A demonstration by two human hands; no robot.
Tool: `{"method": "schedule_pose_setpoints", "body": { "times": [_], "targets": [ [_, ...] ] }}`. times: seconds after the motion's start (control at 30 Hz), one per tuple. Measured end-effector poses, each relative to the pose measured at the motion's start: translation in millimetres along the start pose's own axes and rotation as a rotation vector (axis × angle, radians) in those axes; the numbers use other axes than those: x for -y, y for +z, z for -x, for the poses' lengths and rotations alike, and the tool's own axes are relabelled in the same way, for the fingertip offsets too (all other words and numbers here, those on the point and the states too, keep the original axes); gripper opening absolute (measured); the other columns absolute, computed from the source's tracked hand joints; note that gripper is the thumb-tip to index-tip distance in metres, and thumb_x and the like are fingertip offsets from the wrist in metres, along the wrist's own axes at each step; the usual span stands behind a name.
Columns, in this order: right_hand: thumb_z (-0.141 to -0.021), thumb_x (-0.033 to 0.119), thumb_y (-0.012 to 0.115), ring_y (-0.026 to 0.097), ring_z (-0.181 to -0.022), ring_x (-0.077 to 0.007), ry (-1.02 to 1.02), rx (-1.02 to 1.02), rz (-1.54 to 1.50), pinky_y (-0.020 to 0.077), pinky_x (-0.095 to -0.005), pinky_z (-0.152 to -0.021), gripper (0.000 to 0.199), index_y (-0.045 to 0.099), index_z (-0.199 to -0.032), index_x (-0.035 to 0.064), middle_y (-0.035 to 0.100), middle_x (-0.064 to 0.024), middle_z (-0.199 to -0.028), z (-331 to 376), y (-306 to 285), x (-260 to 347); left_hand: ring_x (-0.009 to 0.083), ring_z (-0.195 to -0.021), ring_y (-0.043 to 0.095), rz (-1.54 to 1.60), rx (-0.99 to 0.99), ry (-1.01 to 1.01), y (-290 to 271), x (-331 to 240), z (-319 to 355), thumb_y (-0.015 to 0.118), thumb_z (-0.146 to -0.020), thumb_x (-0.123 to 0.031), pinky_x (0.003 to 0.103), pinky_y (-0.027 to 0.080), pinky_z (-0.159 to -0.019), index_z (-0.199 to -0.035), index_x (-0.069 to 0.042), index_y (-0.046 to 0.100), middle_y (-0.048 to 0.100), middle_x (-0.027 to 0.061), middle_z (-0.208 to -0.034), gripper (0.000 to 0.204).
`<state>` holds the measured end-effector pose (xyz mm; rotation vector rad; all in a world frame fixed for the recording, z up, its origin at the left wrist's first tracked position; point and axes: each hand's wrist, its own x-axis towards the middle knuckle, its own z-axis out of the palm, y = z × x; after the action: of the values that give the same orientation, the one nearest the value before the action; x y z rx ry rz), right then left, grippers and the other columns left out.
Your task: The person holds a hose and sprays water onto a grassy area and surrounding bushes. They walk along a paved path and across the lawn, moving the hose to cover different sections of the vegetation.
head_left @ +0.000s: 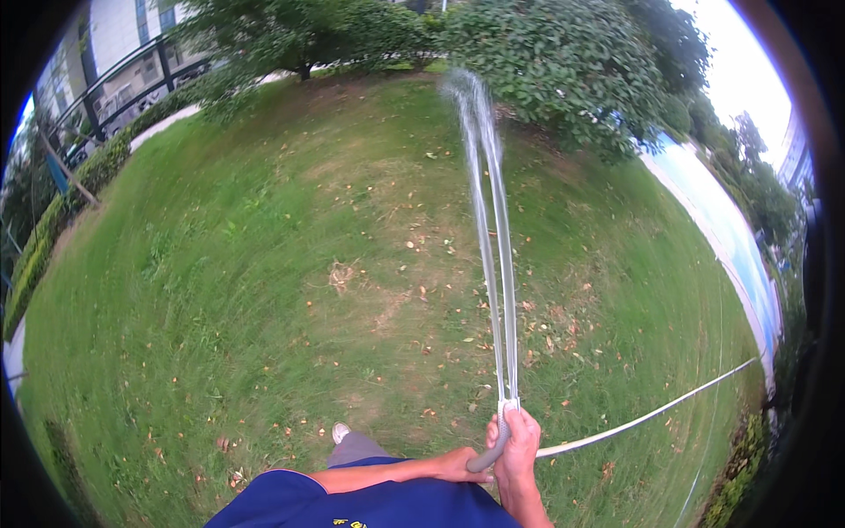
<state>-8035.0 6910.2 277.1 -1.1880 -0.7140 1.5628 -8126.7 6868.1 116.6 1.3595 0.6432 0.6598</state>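
Note:
A pale grey garden hose is bent upward between my hands, low and right of centre. My right hand is closed round it near its mouth, the thumb lying over the opening. Two jets of water leave the mouth side by side and break into spray by a leafy bush. My left hand is wrapped round the hose lower down, just left of the right hand; some of its fingers are hidden. From my hands the rest of the hose trails over the grass to the right.
Grass with scattered dry leaves lies all round. A tree stands at the far left, a low hedge and dark railing beyond. A pale paved strip borders the right. My shoe is on the grass.

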Motion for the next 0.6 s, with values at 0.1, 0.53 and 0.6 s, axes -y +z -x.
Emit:
{"method": "schedule_pose_setpoints", "body": {
  "times": [0.1,0.53,0.6],
  "targets": [
    [-0.092,0.019,0.052,0.047,-0.045,-0.0115,-0.023,0.046,0.031,0.0381,-0.0238,-0.041,0.023,0.054,-0.081,-0.0004,0.051,-0.0065,-0.058,-10.9,82.6,-30.4,0.0102,-0.056,0.051,0.033,-0.108,0.083,-60.5,-2.2,45.2,0.069,-0.083,-0.038,0.03,0.041,-0.053,-0.069,-0.003,0.058,0.053,0.001,-0.057,0.039],
    [-0.091,0.018,0.052,0.049,-0.049,-0.0135,0.101,0.232,0.115,0.0405,-0.0268,-0.043,0.021,0.053,-0.081,0.0,0.052,-0.0072,-0.063,-53.9,335.8,-100.4,0.01,-0.061,0.049,0.022,-0.417,0.059,-252.2,-8.3,188.6,0.067,-0.084,-0.041,0.032,0.044,-0.058,-0.075,0.0,0.059,0.055,0.0043,-0.061,0.043],
    [-0.091,0.018,0.053,0.05,-0.05,-0.0134,0.118,0.27,0.125,0.041,-0.0265,-0.044,0.021,0.053,-0.083,-0.0002,0.052,-0.0076,-0.065,-71.9,357.3,-110.3,0.0096,-0.062,0.049,0.023,-0.407,-0.031,-282.2,-19.5,200.9,0.067,-0.084,-0.039,0.032,0.045,-0.059,-0.076,0.0,0.06,0.055,0.0045,-0.062,0.041]
  ]
}}
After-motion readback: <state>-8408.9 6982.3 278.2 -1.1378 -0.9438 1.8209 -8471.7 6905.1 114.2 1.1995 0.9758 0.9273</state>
